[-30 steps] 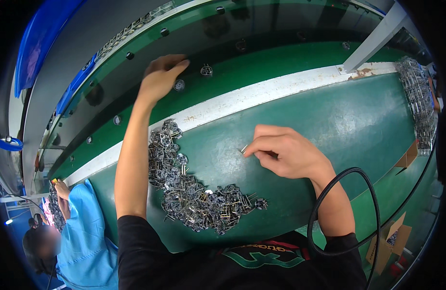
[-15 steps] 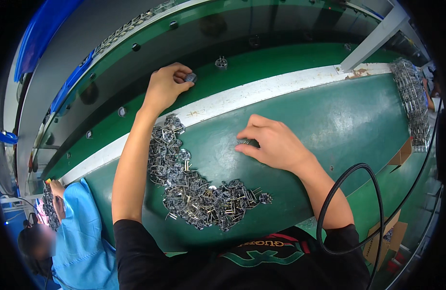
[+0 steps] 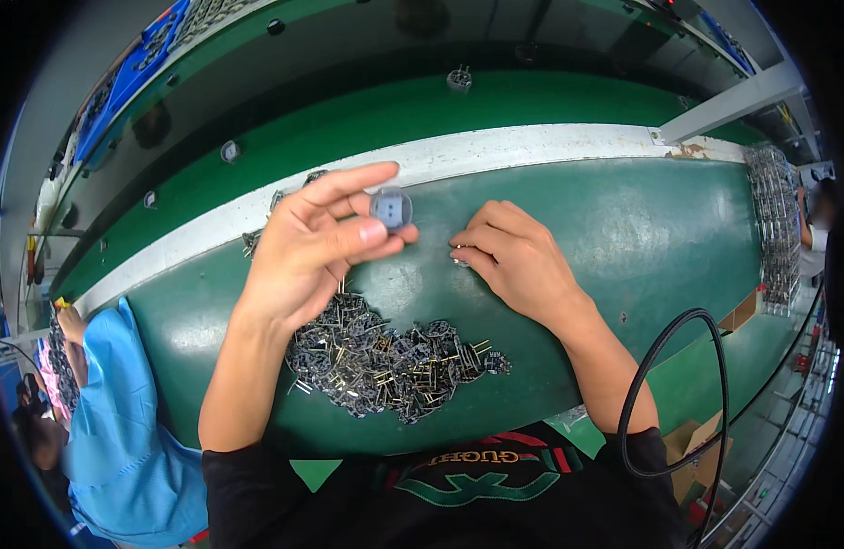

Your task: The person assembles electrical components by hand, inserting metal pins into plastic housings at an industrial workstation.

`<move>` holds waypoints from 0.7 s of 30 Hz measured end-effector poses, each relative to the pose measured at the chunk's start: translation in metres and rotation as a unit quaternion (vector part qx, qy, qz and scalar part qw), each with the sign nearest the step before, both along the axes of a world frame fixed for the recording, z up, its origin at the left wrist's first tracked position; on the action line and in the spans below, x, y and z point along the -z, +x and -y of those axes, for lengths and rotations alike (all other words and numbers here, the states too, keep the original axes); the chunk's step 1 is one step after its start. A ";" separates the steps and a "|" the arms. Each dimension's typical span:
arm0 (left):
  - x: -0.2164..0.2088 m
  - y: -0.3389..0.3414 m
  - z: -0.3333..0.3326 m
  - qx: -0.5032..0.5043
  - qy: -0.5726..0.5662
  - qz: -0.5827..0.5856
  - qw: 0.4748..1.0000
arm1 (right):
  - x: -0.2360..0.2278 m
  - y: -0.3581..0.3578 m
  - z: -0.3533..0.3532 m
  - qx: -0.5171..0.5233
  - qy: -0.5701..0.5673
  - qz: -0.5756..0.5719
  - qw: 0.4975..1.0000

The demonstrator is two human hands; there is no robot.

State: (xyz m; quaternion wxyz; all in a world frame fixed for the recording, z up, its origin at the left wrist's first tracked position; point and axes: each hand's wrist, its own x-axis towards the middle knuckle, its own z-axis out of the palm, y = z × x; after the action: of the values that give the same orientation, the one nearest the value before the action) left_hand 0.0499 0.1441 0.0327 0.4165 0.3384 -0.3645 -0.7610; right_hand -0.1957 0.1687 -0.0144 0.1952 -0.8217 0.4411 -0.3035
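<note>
In my left hand is a round grey plastic cup with small dark holes in its face, gripped between thumb and fingers above the table. My right hand is closed in a pinch on a small metal-pinned part, mostly hidden by the fingertips. Below and between my hands lies a heap of dark pinned parts with silver and brass-coloured prongs. Part of the heap sits behind my left hand and forearm.
Beyond a white rail runs a green belt carrying spaced round parts. Stacked clear trays stand at the right end of the green table. A black cable loops by my right arm. Someone in blue works at left.
My left hand has come back from over the belt to above the table, bringing the grey plastic cup. The right hand keeps its pinch in nearly the same place. The view has shifted slightly.
</note>
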 end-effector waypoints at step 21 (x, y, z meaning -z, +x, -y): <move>0.021 -0.034 -0.031 -0.042 -0.108 -0.022 0.993 | -0.041 0.032 -0.015 0.058 -0.101 0.248 0.962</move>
State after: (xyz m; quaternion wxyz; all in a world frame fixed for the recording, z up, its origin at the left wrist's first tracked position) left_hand 0.0158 0.1753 0.0113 0.4904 0.2894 -0.4211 -0.7060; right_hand -0.1641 0.1836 0.0270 0.1966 -0.7087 0.3931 -0.5518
